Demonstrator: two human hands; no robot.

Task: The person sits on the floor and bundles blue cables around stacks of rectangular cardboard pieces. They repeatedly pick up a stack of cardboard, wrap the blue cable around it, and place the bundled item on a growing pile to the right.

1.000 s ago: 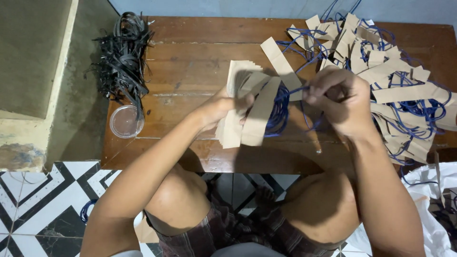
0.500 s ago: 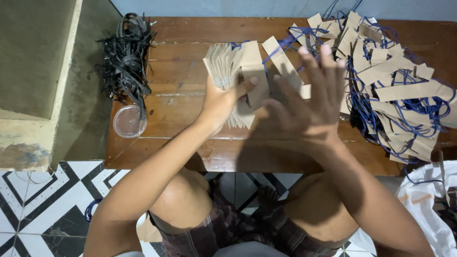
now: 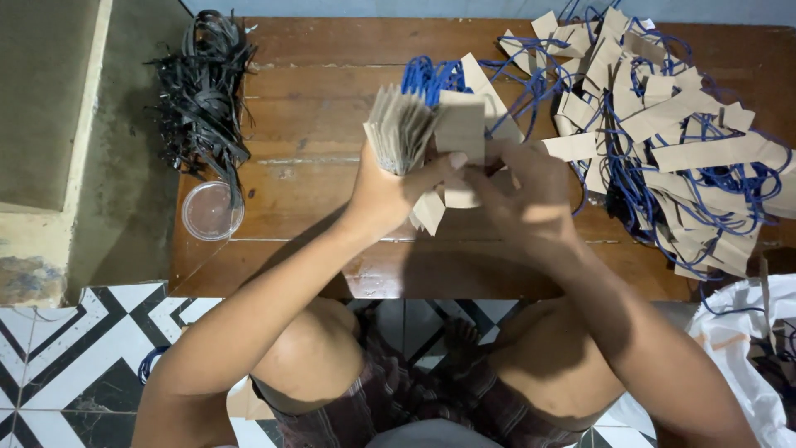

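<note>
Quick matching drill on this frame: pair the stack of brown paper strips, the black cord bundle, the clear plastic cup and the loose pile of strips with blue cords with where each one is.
Things:
1. stack of brown paper strips
2. black cord bundle
3. clear plastic cup
4. loose pile of strips with blue cords

Places:
A. table's right side
B. far left corner
C. in the left hand
D. left edge, nearer the person

Pairs: 1-C, 2-B, 3-D, 4-A

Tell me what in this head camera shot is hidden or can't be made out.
- Lower part of the stack of brown paper strips: covered by the left hand.
- Right hand fingertips: tucked behind the strips.
- Pile of strips with blue cords: cut off by the top edge.
- White bag: cut off by the right edge, contents unclear.
</note>
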